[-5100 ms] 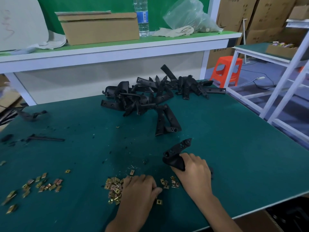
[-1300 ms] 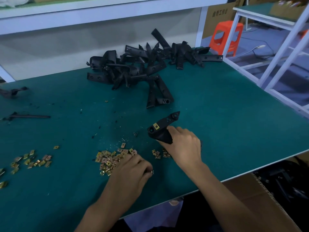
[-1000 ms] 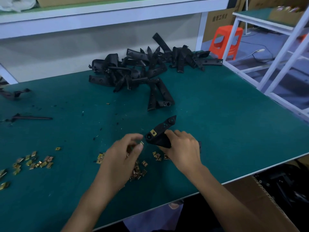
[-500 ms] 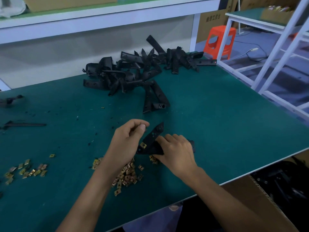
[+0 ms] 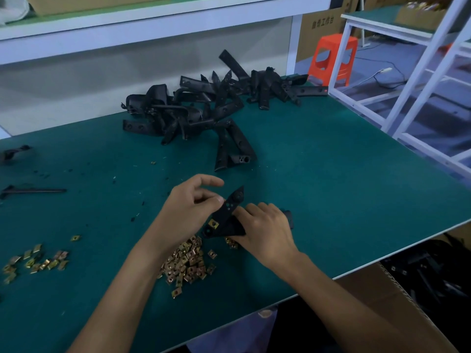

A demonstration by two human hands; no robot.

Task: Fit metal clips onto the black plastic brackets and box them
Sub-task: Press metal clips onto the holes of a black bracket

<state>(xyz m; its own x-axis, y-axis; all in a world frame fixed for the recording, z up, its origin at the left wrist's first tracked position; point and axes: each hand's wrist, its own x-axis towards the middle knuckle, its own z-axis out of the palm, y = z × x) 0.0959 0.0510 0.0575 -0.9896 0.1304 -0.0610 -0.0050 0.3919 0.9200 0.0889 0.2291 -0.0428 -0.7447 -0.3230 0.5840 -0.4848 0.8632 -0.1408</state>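
Right hand (image 5: 265, 233) grips a bracket (image 5: 229, 217) (one clip (image 5: 212, 223) seated) over the bench (image 5: 331, 200); left hand (image 5: 188, 207) fingers (image 5: 218, 200) curl at its upper hole, contents unseen. Second clip likely needs pressing home.

Right hand (image 5: 265, 228) grips a black bracket (image 5: 228, 216) bearing one clip (image 5: 212, 223); left hand (image 5: 190, 205) touches its edge with the thumb; loose clips (image 5: 187, 264) lie beneath.

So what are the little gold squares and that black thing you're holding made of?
The gold squares look like thin metal, brassy and shiny, since they glint. The black bracket looks like moulded plastic, matte: dull, no glints.
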